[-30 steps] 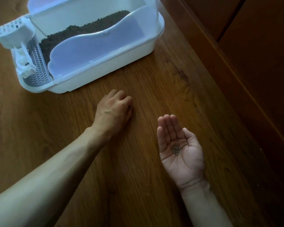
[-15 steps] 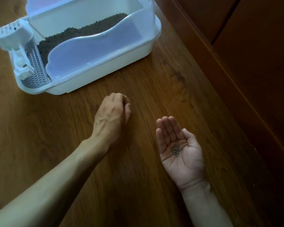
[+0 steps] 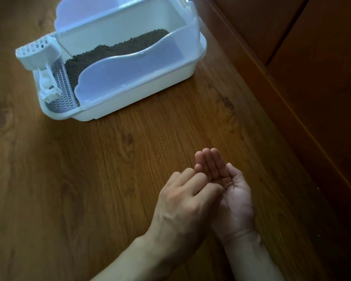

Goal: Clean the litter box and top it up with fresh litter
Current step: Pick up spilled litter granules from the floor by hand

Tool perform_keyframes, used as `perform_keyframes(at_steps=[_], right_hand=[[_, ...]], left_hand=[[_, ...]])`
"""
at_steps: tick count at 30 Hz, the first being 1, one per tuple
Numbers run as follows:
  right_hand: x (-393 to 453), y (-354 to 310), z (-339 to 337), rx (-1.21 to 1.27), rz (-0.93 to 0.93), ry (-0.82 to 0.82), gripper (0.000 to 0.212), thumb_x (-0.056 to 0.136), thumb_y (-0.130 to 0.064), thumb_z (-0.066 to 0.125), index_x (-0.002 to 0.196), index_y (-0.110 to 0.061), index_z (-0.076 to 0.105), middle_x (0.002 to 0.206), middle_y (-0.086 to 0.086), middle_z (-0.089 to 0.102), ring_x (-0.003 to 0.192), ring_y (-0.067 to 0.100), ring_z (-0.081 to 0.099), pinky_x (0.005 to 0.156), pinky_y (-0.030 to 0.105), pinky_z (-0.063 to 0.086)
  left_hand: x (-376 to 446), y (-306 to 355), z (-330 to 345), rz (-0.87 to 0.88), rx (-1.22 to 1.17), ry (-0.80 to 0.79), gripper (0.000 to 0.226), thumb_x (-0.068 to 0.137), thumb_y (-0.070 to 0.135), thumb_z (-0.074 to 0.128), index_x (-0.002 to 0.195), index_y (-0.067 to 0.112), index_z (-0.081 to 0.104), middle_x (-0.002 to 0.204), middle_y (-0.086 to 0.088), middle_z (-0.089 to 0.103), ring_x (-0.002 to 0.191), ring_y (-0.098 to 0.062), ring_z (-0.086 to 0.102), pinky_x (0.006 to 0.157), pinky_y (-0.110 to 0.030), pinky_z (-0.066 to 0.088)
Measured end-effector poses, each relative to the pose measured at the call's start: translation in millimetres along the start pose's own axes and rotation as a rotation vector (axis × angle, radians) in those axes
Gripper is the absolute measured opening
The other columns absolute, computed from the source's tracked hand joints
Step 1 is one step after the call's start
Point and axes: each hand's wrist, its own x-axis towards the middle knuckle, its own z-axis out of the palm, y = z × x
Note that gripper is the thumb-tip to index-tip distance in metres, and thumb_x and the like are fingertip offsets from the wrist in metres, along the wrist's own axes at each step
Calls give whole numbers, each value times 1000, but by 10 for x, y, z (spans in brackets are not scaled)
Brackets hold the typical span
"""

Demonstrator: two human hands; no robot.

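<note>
- The litter box (image 3: 130, 92) sits in the upper left of the frame on the wooden floor (image 3: 69, 189), dark litter (image 3: 118, 51) banked inside it, a white scoop (image 3: 39, 55) hung at its left end.
- The right hand (image 3: 233, 197), lower centre, lies palm up with fingers straight and flat, carrying a few spilled grains (image 3: 227, 181) in its hollow.
- The left hand (image 3: 182, 201) overlaps it with fingers curled down toward that palm; whether its tips pinch grains is hidden.
- More loose grains (image 3: 162, 147) lie scattered on the floor just above the hands.
- Risk: the flat palm has no rim, so a tilt on the way to the box would likely spill grains again.
- Small brown grains on brown boards are easy to miss.
</note>
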Motion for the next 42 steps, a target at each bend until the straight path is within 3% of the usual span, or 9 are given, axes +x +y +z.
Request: perform_keyframes(at_steps=[4,7,9,12,16,19,25,36,42], right_hand=[[-14,14,-66,42,27,-75,52,102,-32,32,111,2,70,114,19,70,112,30,65,91,42,56],[8,40,-115,0,29,-65,57,104,-34,25,121,3,64,125,21,64,125,31,57,104,42,46],[4,53,-137,-6,30,-91,57,103,-34,24,121,4,64,125,22,64,125,32,57,102,43,48],[-50,57,-132,7,20,-115,55,103,-32,27,117,4,66,120,23,66,119,34,61,92,45,55],[-150,35,-88,19,-21,-135,53,102,-31,30,110,3,70,114,22,69,111,33,66,82,43,59],[-198,50,-60,29,-26,-156,53,102,-31,31,109,3,71,113,21,69,111,33,66,82,43,60],[-233,99,-53,21,-10,-169,51,101,-30,32,112,5,69,116,23,68,114,35,64,87,44,58],[-201,116,-77,-8,-18,-124,50,99,-29,34,110,4,70,115,22,69,112,34,65,88,42,58],[-198,88,-65,0,-25,-103,50,99,-29,33,107,4,71,112,22,69,108,34,67,84,42,59]], left_hand=[[-10,-69,-78,-74,-77,89,13,96,23,62,90,16,72,77,5,55,69,-11,42,58,-32,40],[-17,-101,-136,-137,-150,198,11,91,20,67,86,12,72,75,9,53,68,-9,45,59,-21,39],[-29,-122,-150,-153,-189,278,12,92,19,65,87,11,70,78,12,51,69,-6,47,61,-18,39],[-44,-354,-96,-341,-253,360,11,95,23,59,92,15,65,82,7,56,71,-11,56,58,-29,49],[-88,-979,67,-565,-77,229,17,87,30,62,95,17,70,88,4,58,81,-11,57,67,-39,56],[-85,-1203,154,-616,20,87,19,86,31,67,100,20,72,94,6,57,86,-11,55,72,-36,56],[-42,-1258,258,-603,121,30,14,87,30,70,99,22,72,93,8,53,85,-9,51,70,-25,47],[19,-1265,267,-458,327,-38,13,93,25,57,98,14,63,90,-2,54,77,-15,50,64,-29,47],[51,-1263,194,-462,312,-59,10,88,26,66,93,17,67,88,0,57,77,-12,48,64,-28,44]])
